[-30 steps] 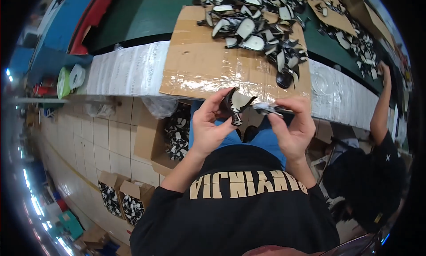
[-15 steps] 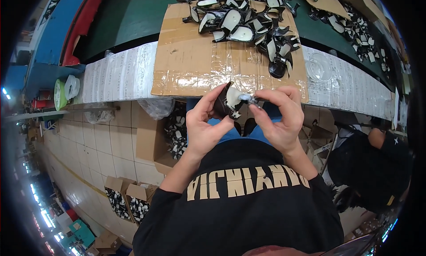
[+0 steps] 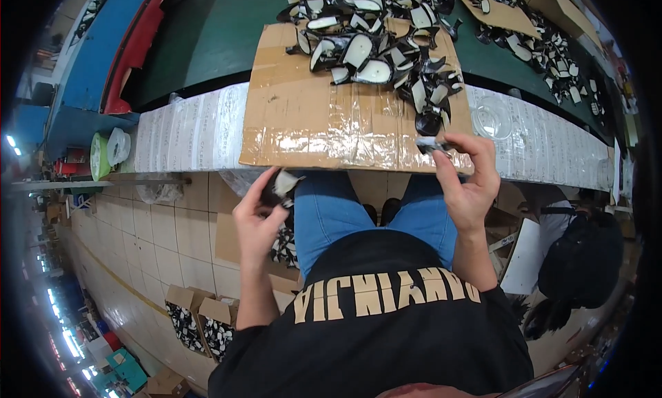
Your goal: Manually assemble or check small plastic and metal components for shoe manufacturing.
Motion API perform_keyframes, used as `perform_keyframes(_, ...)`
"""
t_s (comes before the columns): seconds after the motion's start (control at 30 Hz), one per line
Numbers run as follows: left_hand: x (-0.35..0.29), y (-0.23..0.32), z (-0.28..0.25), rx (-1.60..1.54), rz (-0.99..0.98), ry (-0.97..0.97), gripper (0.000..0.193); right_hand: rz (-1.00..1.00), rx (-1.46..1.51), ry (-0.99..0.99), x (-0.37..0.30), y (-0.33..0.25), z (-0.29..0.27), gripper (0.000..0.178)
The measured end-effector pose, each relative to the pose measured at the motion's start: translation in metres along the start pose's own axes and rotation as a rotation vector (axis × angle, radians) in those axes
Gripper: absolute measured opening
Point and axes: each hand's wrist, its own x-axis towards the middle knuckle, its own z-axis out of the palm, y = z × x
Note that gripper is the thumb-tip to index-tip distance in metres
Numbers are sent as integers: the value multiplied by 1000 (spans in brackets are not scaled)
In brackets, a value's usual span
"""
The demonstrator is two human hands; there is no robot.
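Hands have parted: left hand grips piece, right hand strip.

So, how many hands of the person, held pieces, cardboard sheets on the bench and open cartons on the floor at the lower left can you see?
Hands: 2, left hand and right hand
Held black-and-white pieces: 2, left piece and right piece
Cardboard sheets: 1, cardboard sheet
Open cartons: 2, first carton and second carton
Total: 7

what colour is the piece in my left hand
Black with a whitish inner face, seen in the head view: the piece in the left hand.
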Motion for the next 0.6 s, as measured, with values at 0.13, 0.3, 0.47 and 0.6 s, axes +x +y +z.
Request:
perform_keyframes(0.13, -9, -23, -45, 643, -56, 70, 54, 60, 23, 22, 1, 7, -10, 28)
perform_keyframes(0.3, 32, -8, -20, 504, 160, 35, 39, 59, 19, 29, 0, 3, -11, 28)
perform_keyframes(0.47, 126, 34, 76, 121, 462, 16, 32, 59, 55, 32, -5, -9, -12, 28)
perform_keyframes(0.6, 184, 65, 132, 392, 748, 152, 41, 59, 23, 36, -14, -16, -18, 28)
